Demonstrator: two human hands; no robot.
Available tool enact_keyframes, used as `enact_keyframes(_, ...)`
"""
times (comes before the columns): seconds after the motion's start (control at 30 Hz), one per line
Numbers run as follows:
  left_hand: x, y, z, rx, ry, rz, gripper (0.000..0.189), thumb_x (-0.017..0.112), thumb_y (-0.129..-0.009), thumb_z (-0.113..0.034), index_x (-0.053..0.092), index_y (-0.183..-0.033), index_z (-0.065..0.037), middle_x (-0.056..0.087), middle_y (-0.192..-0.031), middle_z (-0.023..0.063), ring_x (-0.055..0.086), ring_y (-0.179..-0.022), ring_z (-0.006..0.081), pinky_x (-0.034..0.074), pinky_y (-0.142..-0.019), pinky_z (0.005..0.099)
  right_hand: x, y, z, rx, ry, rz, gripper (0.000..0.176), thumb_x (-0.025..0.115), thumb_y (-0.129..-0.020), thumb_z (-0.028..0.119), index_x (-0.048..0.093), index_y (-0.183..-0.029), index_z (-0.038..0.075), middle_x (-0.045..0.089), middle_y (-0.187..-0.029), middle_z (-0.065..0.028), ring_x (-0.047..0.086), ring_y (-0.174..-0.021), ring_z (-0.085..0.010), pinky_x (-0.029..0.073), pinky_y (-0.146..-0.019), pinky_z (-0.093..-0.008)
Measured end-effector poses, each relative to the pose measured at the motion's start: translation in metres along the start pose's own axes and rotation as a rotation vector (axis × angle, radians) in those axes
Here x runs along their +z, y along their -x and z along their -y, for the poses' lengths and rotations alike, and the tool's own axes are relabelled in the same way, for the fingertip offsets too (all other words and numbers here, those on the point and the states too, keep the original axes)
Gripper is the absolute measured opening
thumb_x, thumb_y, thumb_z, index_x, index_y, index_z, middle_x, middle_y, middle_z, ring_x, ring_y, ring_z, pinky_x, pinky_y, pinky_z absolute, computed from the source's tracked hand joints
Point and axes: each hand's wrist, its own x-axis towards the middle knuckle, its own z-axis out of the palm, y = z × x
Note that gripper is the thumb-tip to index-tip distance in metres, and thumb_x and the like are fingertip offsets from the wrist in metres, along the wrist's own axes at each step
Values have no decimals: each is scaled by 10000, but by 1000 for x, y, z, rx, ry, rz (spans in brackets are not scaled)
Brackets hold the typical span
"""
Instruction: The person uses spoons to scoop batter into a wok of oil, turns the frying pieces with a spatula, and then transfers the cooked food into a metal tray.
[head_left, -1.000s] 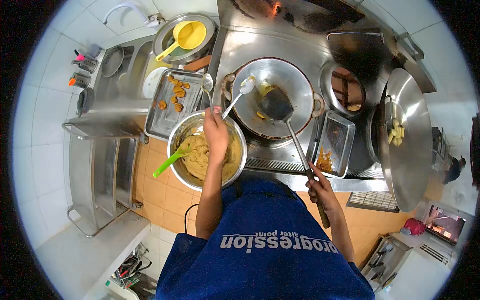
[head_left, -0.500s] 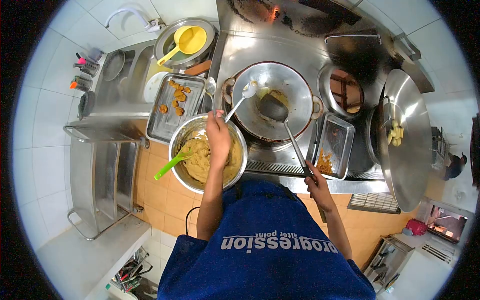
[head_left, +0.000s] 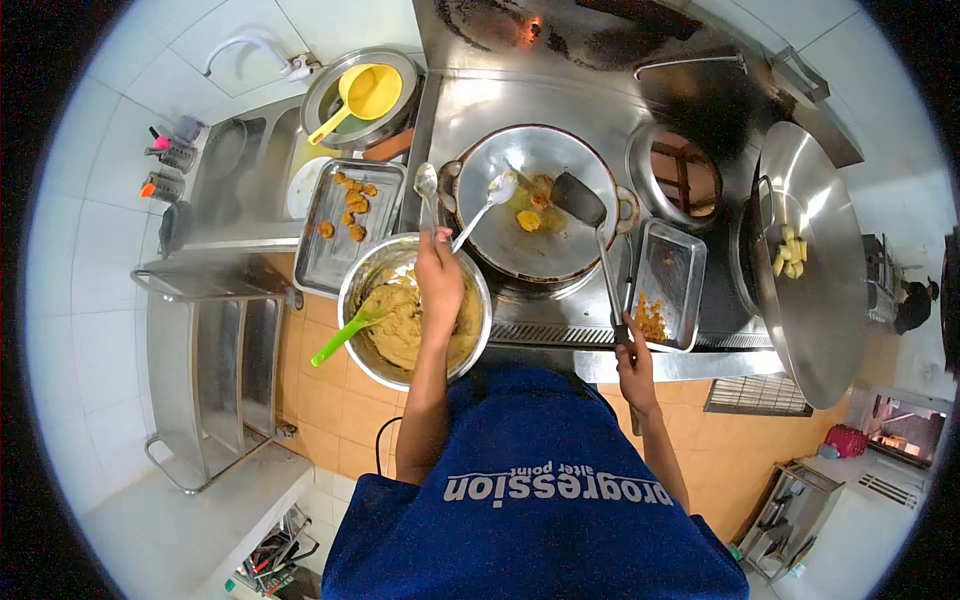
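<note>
My left hand [head_left: 438,275] is closed on the handles of two metal spoons, above a steel bowl [head_left: 486,325] of thick yellow-brown batter [head_left: 395,335]. One spoon [head_left: 426,180] points away over the stove edge; the other spoon [head_left: 500,188] reaches over the wok [head_left: 490,240], its bowl coated with something pale. A green-handled utensil [head_left: 340,342] rests in the batter. In the wok, two small golden lumps [head_left: 528,220] lie in shallow oil. My right hand [head_left: 636,375] grips the long handle of a wok spatula [head_left: 580,200], whose dark blade is inside the wok, right of the lumps.
Left of the wok, a metal tray [head_left: 312,262] holds several fried pieces [head_left: 355,203]. To the right, a smaller tray [head_left: 685,310] carries orange crumbs. A large tilted wok [head_left: 825,300] with pale chunks stands far right. A yellow dipper [head_left: 375,92] sits over a pot by the sink.
The spatula blade has shifted right in the wok, and golden lumps now show in the oil where the blade was. My left hand still holds both spoons. The view has shifted slightly.
</note>
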Motion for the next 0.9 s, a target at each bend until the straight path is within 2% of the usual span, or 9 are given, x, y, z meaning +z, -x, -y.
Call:
enact_keyframes(0.07,-1,3,6,50,-14,-15,186,432,-1006,-117,562,-1016,15,583,-772,177,549,-691,263,438,-666,372,6,12,-11,65,-29,-11,518,438,-952,-4,377,-1464,43,447,-1462,-190,414,-1366,-294,313,-1115,-355)
enact_keyframes(0.13,-2,4,12,106,-29,-24,187,432,-1005,-113,564,-1017,18,585,-779,176,546,-693,257,437,-662,370,14,20,-7,-76,78,-77,521,438,-945,1,382,-1461,49,440,-1463,-208,379,-1394,-308,296,-1127,-355)
enact_keyframes(0.2,-5,7,20,67,-57,8,244,420,-1038,-188,570,-1011,2,606,-892,97,566,-758,171,492,-660,317,15,26,-11,93,60,-124,502,485,-945,62,408,-1441,45,560,-1330,-219,515,-1274,-329,399,-1040,-388)
enact_keyframes(0.27,-5,11,24,70,-28,3,242,418,-1038,-190,570,-1018,-3,605,-900,99,566,-761,167,498,-669,317,15,26,-11,167,67,-142,495,505,-944,91,421,-1430,44,604,-1268,-221,573,-1212,-336,444,-991,-393)
enact_keyframes(0.33,-5,13,31,74,3,-5,241,416,-1039,-192,570,-1024,-7,603,-908,100,566,-764,164,505,-678,318,14,21,-22,135,250,-206,445,570,-934,170,510,-1353,32,663,-1135,-217,656,-1045,-351,503,-871,-399)
enact_keyframes(0.47,-15,23,19,81,12,-42,209,416,-1015,-127,567,-1014,19,586,-818,140,530,-701,207,460,-664,352,4,10,-35,42,438,-306,344,653,-892,239,639,-1171,39,689,-1038,-207,671,-915,-387,523,-779,-432)
enact_keyframes(0.7,-34,43,4,3,55,-55,197,410,-1016,-128,554,-1035,4,575,-820,116,520,-690,182,456,-636,331,-15,-7,-57,-117,551,-315,298,685,-853,203,644,-1109,56,688,-962,-177,666,-856,-372,523,-730,-432)
enact_keyframes(0.83,-42,50,8,47,36,-87,196,405,-1017,-127,554,-1033,0,581,-828,123,529,-698,187,465,-635,341,-23,-13,-75,-348,615,-367,304,691,-833,157,645,-1117,58,674,-1007,-183,636,-928,-384,503,-820,-430)
enact_keyframes(0.9,-42,52,4,47,95,-103,195,406,-1018,-126,553,-1033,1,589,-834,128,541,-705,191,464,-646,347,-28,-13,-79,-319,567,-318,315,699,-823,159,645,-1116,57,662,-1052,-191,610,-983,-399,479,-866,-447)
